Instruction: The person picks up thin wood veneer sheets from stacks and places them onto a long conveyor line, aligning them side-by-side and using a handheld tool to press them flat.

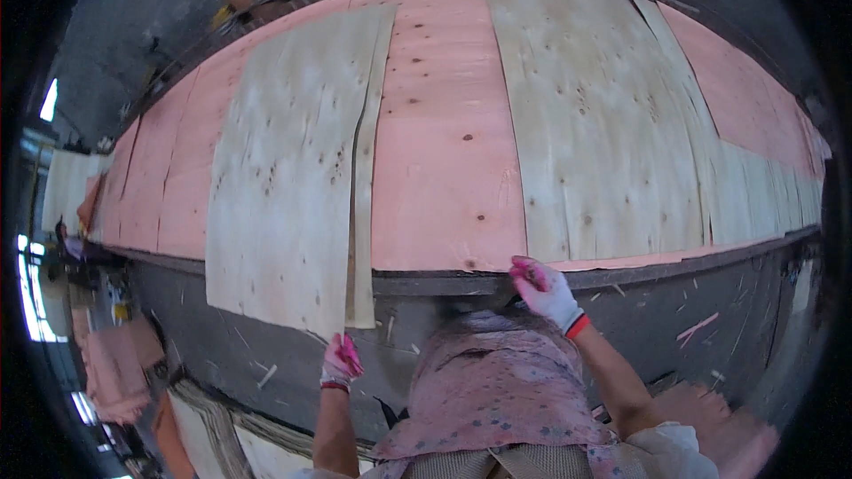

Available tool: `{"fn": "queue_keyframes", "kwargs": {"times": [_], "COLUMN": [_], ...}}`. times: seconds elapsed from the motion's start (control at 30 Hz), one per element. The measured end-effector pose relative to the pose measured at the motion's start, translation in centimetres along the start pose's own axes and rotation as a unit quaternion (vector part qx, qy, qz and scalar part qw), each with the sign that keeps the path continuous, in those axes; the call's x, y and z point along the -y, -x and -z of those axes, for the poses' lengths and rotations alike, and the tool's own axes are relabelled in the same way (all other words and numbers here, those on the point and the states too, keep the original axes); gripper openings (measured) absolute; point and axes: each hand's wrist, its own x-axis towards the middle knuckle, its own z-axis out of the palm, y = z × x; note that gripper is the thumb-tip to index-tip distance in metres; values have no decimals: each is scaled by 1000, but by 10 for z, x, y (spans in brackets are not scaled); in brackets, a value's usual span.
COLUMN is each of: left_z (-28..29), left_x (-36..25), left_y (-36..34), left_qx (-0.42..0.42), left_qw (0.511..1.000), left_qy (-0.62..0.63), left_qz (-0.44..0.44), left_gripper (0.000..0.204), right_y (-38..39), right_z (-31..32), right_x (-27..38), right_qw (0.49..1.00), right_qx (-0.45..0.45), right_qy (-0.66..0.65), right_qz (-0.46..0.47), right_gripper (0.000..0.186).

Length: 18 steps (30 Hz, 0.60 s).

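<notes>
My left hand (342,360), in a pink-stained white glove, pinches the near lower corner of a pale wood veneer sheet (284,151). This sheet lies over pink-coated sheets (444,142) on a long table, and its near end hangs past the front edge. A narrow pale veneer strip (364,213) lies along its right side. By the table's front edge is my right hand (543,291), also gloved, with its fingers curled closed; whether they hold anything is hidden. Another wide pale veneer sheet (603,115), dotted with knots, lies flat to the right.
The table's dark front edge (426,284) runs across in front of me. Wood scraps (697,328) litter the floor. Stacked veneer (209,430) stands at lower left, near a pink pile (115,372). More pink sheets (710,421) lie at lower right.
</notes>
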Motion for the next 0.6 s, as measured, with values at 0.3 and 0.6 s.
{"fn": "queue_keyframes", "kwargs": {"times": [0.3,0.6], "left_z": [-98,-216], "left_x": [-15,-42], "left_y": [52,111], "left_qx": [247,123], "left_qw": [969,971], "left_qy": [8,174], "left_qz": [1,-112], "left_gripper": [38,60], "right_y": [-51,-74], "right_z": [-187,-244], "right_x": [29,94], "right_qw": [966,984], "right_qx": [248,147], "right_qy": [-27,-62], "right_qz": [-72,-81], "right_gripper": [71,16]}}
